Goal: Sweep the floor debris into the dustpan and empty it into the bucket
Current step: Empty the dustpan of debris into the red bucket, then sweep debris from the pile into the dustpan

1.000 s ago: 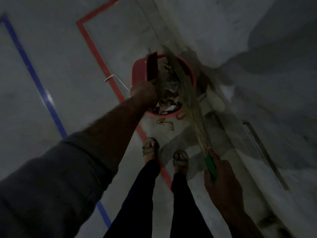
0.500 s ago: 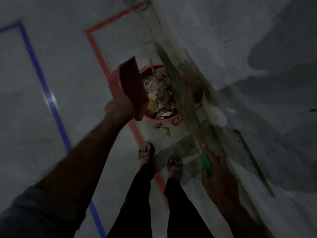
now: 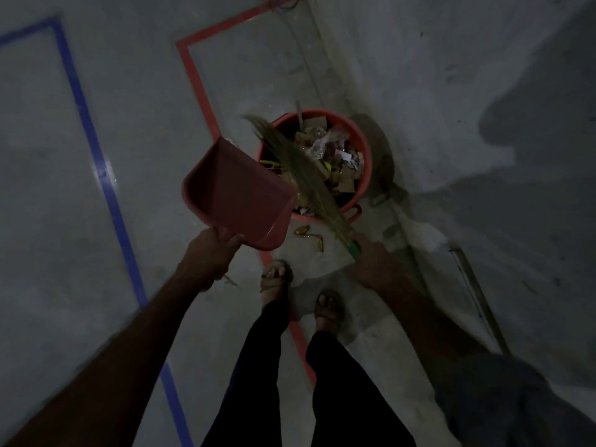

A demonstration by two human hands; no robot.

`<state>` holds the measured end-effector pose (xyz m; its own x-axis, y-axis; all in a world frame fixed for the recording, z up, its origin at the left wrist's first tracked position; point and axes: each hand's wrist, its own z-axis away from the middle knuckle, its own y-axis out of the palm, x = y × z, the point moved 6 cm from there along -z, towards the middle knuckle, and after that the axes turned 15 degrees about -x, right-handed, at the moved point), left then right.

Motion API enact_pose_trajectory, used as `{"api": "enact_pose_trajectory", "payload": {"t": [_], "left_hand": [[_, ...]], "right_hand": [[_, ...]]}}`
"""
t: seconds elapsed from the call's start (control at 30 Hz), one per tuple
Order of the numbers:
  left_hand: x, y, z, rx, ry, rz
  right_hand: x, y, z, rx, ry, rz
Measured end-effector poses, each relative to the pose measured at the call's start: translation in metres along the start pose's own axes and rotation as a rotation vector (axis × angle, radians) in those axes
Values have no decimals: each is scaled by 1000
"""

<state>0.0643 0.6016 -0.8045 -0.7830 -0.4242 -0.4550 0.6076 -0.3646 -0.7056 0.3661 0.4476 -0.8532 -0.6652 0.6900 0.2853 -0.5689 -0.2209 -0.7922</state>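
My left hand [image 3: 211, 254] grips the rear edge of a red dustpan [image 3: 237, 195], held in the air just left of the red bucket [image 3: 362, 185]. The pan's inside faces up and looks bare. The bucket stands on the floor by the wall and is filled with paper and plastic scraps [image 3: 329, 156]. My right hand [image 3: 375, 262] holds the green grip of a straw broom [image 3: 300, 169]. Its bristles slant up and left across the bucket's mouth, and their tips end above the pan's far edge.
A small gold wrapper [image 3: 308, 235] lies on the floor just in front of the bucket. My two sandalled feet [image 3: 275, 279] stand on a red floor tape line [image 3: 200, 88]. A blue tape line [image 3: 96, 150] runs at the left. The wall [image 3: 451, 91] rises at the right.
The dustpan came off the bucket, swung left and tipped back until its inside faces up. The broom swung left from along the wall and now lies across the bucket's mouth.
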Motion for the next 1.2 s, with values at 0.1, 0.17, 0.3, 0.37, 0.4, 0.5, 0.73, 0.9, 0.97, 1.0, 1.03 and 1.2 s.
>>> {"api": "enact_pose_trajectory", "payload": {"t": [0.1,0.17,0.3,0.37,0.4,0.5,0.73,0.9,0.97,1.0,1.03,1.2], "left_hand": [[3,5,14,10,-25,55],[5,10,24,37,-59,114],[13,14,50,40,-104,219],[20,15,61,32,-124,232],[26,17,66,39,-128,232],[49,23,75,71,-130,194],[146,43,72,181,-66,0],[228,84,48,305,-90,-80],[254,109,32,349,-90,-100],[265,122,22,361,-92,-112],[274,137,12,367,-94,-120],[303,212,-44,403,-83,-117]], "right_hand": [[-15,-25,58,-175,-135,-97],[-26,-37,89,-311,-232,-247],[-52,-35,141,-339,-233,-363],[-59,-35,165,-347,-267,-388],[-62,-33,174,-343,-257,-398],[-72,-18,196,-369,-179,-344],[-91,30,247,-374,-123,-177],[-113,101,257,-341,-15,-73],[-125,132,243,-331,33,-33],[-130,147,234,-335,41,-5],[-135,162,222,-338,40,21],[-165,225,155,-292,-38,142]]}}
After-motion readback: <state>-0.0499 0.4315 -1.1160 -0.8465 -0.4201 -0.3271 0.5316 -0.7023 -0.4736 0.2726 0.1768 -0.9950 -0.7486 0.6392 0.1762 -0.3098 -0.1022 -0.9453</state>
